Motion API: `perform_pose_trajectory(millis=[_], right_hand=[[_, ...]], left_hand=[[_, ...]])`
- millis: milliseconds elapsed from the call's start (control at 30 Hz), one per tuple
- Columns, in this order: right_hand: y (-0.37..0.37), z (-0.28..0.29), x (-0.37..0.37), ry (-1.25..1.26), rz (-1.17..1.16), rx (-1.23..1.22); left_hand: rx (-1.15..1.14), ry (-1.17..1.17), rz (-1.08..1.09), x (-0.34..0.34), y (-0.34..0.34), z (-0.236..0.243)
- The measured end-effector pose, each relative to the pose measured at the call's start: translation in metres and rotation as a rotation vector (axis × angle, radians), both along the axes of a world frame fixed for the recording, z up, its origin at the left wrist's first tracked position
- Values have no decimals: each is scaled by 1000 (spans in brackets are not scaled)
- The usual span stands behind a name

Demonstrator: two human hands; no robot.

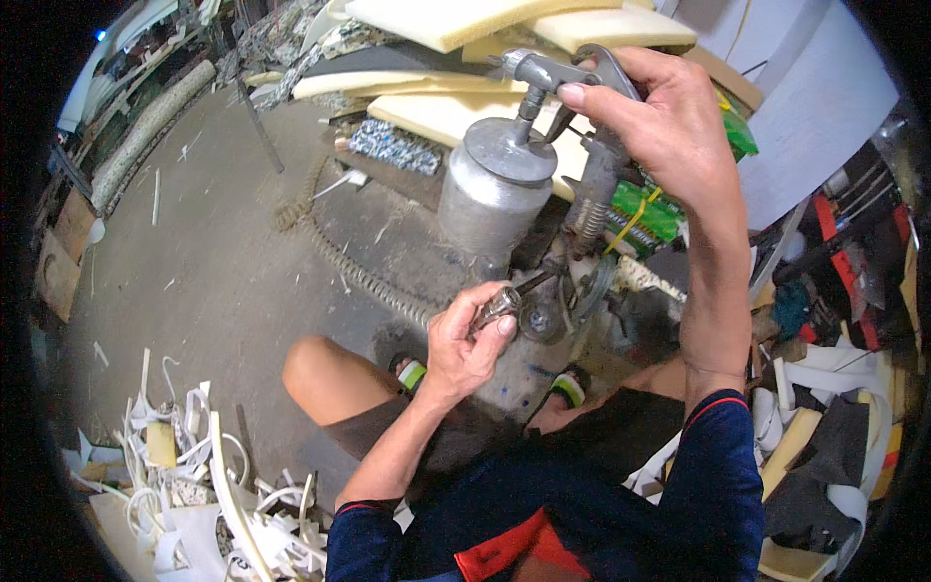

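Observation:
My right hand point(679, 121) is closed around the grip of a metal spray gun point(548, 73), its thumb on the gun's body near the top. Below the gun hangs its round silver paint cup point(497, 194), lid on and roughly upright. Lower and to the left, my left hand point(461, 349) pinches a shiny metal hose coupler point(497, 306) between thumb and fingers. A coiled air hose point(378, 286) runs across the floor up to this hand; how it joins the coupler is hidden. The coupler is apart from the gun's handle.
Cream foam sheets point(441, 112) are piled beyond the cup, with a speckled foam block point(393, 147) beside them. White offcuts point(218, 485) lie in a heap at lower left, more scraps point(805, 446) at lower right. A green package point(645, 213) stands behind the gun.

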State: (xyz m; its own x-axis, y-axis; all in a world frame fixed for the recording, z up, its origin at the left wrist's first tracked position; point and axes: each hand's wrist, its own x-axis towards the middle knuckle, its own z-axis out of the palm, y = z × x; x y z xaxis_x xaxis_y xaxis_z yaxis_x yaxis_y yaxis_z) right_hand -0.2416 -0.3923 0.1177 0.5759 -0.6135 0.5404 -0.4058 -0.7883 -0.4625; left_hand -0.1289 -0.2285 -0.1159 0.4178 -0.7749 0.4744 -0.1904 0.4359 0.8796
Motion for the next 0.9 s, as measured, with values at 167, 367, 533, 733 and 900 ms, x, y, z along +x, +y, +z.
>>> perform_pose_trajectory(millis=[167, 367, 533, 733, 900], right_hand=[[-4, 15, 13, -65, 45, -34], [-2, 22, 25, -59, 42, -25], [6, 19, 32, -189, 185, 78], [6, 18, 39, -214, 228, 105], [0, 15, 43, -256, 228, 108]], left_hand=[[-102, 247, -106, -10, -41, 12], [-172, 468, -159, -24, -75, 15], [-221, 539, -212, -24, -80, 10], [-239, 494, -200, -17, -85, 9], [-268, 437, -174, -15, -90, 10]])
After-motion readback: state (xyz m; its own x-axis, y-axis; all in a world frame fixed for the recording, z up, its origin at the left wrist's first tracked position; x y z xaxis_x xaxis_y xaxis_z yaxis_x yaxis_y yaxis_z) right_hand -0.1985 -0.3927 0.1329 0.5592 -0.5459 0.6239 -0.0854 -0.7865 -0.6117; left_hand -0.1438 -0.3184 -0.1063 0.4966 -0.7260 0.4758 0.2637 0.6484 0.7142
